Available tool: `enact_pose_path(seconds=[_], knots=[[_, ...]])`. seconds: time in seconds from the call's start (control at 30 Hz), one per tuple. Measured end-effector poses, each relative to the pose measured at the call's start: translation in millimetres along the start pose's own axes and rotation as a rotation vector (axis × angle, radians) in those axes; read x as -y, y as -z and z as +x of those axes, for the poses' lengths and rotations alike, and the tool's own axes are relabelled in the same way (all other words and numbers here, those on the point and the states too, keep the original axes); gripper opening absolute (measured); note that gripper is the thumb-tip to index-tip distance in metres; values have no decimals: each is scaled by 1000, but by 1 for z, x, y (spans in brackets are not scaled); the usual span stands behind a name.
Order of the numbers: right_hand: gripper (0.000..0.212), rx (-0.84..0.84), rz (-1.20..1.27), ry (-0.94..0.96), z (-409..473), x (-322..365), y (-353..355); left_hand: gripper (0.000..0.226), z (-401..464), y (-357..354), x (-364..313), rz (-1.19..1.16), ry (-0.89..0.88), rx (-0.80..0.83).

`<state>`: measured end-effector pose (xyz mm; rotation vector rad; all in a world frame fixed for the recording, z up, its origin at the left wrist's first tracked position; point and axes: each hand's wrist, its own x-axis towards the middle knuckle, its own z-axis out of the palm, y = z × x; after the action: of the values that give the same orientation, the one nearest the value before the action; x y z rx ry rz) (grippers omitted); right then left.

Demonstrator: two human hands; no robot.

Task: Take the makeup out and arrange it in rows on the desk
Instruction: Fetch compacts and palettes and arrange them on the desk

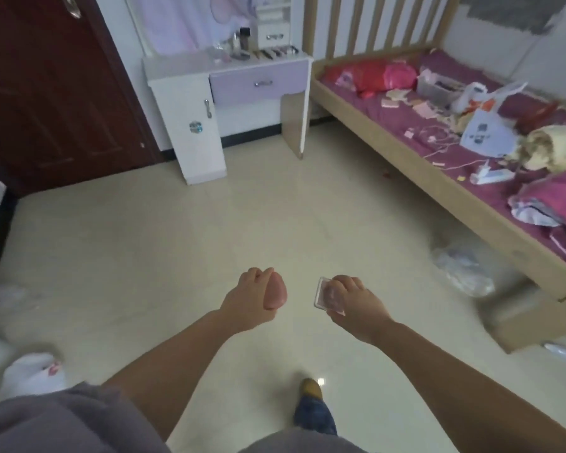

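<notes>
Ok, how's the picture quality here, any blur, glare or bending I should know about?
Head view: dim, soft indoor light; a small glare spot on the floor tiles; the left edge is smeared with blur; wide-angle bending tilts the bed; the left hand with its pink sponge and the right hand with its clear case are slightly soft.

White desk [183, 65], makeup row [276, 52], bottles [244, 38]
</notes>
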<state>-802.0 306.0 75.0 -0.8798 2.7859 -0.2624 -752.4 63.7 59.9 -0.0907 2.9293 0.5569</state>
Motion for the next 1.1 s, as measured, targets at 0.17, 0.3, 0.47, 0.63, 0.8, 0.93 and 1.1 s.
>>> enact_pose_path(seconds=[0.17,0.3,0.47,0.63,0.8,0.93,1.1], knots=[[47,30,-59,142,139,-29,45,80,99,46,24,-62,92,-77],[50,77,-86,249,250,-25,58,80,155,73,69,-100,191,-105],[49,74,-73,384,397,9,54,83,238,110,158,-110,301,-122],[51,73,-5,360,536,48,60,84,337,174,249,-86,317,-115],[51,36,38,314,654,67,85,82,438,244,320,-58,289,-107],[52,40,19,289,741,56,97,82,519,265,359,-64,255,-67],[51,26,7,283,874,32,115,82,642,285,407,-49,228,-65]])
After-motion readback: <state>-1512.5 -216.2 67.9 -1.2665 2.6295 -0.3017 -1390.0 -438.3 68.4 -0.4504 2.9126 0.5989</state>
